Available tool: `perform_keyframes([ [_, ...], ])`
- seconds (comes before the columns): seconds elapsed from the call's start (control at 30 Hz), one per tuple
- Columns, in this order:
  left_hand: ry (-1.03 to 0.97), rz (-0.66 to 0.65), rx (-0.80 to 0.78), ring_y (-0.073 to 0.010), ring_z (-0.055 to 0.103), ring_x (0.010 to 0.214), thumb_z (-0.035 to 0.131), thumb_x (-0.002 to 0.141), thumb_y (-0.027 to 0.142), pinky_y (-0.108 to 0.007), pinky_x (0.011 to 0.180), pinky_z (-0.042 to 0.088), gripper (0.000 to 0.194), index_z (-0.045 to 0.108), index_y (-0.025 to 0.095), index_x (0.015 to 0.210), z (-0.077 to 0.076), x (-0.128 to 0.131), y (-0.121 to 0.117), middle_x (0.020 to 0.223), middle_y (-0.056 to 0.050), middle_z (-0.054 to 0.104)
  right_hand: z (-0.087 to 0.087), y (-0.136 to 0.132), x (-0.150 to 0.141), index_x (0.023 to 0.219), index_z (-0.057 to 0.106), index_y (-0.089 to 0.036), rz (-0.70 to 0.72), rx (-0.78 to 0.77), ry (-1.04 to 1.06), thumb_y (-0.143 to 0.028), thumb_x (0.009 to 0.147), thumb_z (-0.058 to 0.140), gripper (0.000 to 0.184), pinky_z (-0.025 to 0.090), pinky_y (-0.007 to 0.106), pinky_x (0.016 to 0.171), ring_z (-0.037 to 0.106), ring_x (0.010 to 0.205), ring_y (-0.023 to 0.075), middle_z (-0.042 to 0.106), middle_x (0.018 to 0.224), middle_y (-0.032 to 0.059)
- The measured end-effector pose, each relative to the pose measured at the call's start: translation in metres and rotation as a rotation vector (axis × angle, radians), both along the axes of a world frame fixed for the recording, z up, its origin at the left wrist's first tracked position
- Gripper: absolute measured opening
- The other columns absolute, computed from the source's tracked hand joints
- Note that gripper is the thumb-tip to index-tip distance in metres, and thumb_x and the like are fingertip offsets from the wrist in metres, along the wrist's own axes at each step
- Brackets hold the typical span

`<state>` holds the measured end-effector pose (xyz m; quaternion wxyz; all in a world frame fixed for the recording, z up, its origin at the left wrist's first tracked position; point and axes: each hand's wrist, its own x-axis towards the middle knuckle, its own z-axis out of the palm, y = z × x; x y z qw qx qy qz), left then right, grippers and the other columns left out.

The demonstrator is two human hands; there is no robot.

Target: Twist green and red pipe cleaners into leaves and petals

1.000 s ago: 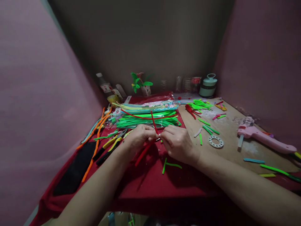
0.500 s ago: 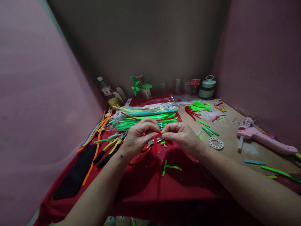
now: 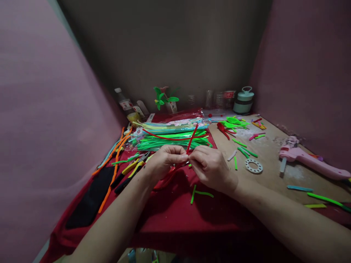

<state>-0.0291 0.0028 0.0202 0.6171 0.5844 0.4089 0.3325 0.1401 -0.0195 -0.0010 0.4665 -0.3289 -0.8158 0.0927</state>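
My left hand (image 3: 171, 159) and my right hand (image 3: 210, 164) meet over the middle of the red cloth (image 3: 192, 219), both closed in a pinch. Between their fingertips they grip a red pipe cleaner (image 3: 192, 138), one end of which sticks up and leans slightly right. Where the fingers meet, its lower part is hidden. Beneath the left hand lie red-handled scissors (image 3: 164, 181), partly covered. Two bright green pipe cleaner pieces (image 3: 203, 193) rest on the cloth below the right hand.
Bagged green pipe cleaners (image 3: 172, 141) lie beyond my hands. Pliers (image 3: 131, 170), orange pipe cleaners (image 3: 113, 179) and a black flat piece (image 3: 89, 197) are at left. A brown board (image 3: 268, 146) at right bears a pink glue gun (image 3: 312, 162), a white ring (image 3: 253, 166) and red petal shapes (image 3: 224, 129).
The red pipe cleaner's free end hung down half a second ago and now points up. My right hand has rolled over, its knuckles now on top.
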Motion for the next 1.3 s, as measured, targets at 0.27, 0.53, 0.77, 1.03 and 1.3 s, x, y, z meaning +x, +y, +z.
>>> perform_keyframes([
  [0.27, 0.062, 0.028, 0.12, -0.0063, 0.037, 0.053, 0.066, 0.069, 0.03, -0.019, 0.051, 0.028, 0.02, 0.056, 0.014, 0.07, 0.006, -0.003, -0.002, 0.059, 0.004, 0.047, 0.004, 0.008, -0.003, 0.07, 0.062, -0.014, 0.077, -0.535, 0.307, -0.019, 0.073, 0.056, 0.009, 0.04, 0.025, 0.055, 0.052, 0.056, 0.0117, 0.06, 0.063, 0.0024],
  [0.53, 0.239, 0.18, 0.253, -0.0054, 0.034, 0.047, 0.064, 0.069, 0.031, -0.02, 0.046, 0.026, 0.018, 0.058, 0.014, 0.068, 0.012, 0.007, -0.006, 0.054, 0.005, 0.047, 0.006, 0.012, -0.003, 0.06, 0.059, -0.014, 0.095, -0.93, 0.518, -0.025, 0.065, 0.061, 0.012, 0.034, 0.023, 0.046, 0.043, 0.044, 0.0077, 0.052, 0.05, -0.0031],
  [0.77, 0.484, 0.254, 0.674, -0.011, 0.05, 0.063, 0.056, 0.077, 0.024, -0.022, 0.059, 0.037, 0.012, 0.063, 0.015, 0.072, -0.001, 0.01, -0.007, 0.067, 0.0, 0.059, 0.001, 0.014, -0.004, 0.058, 0.058, -0.014, 0.031, -0.849, 0.478, -0.025, 0.065, 0.06, 0.014, 0.032, 0.022, 0.046, 0.042, 0.046, 0.0074, 0.051, 0.051, -0.003],
  [1.03, 0.734, 0.158, 0.889, -0.0118, 0.045, 0.063, 0.047, 0.079, 0.014, -0.023, 0.06, 0.034, 0.015, 0.054, 0.016, 0.066, -0.003, 0.011, -0.009, 0.065, 0.0, 0.053, -0.003, 0.013, -0.005, 0.058, 0.057, -0.015, -0.001, -0.792, 0.395, -0.024, 0.069, 0.057, 0.014, 0.035, 0.022, 0.048, 0.046, 0.048, 0.0084, 0.051, 0.051, -0.0029],
  [1.3, 0.368, 0.115, 0.298, -0.008, 0.037, 0.051, 0.053, 0.076, 0.032, -0.022, 0.051, 0.029, 0.019, 0.055, 0.014, 0.069, 0.009, 0.009, -0.006, 0.056, 0.004, 0.045, 0.0, 0.012, -0.006, 0.058, 0.056, -0.014, 0.06, -0.899, 0.525, -0.024, 0.065, 0.06, 0.013, 0.031, 0.021, 0.043, 0.041, 0.043, 0.0064, 0.048, 0.049, -0.0042],
])
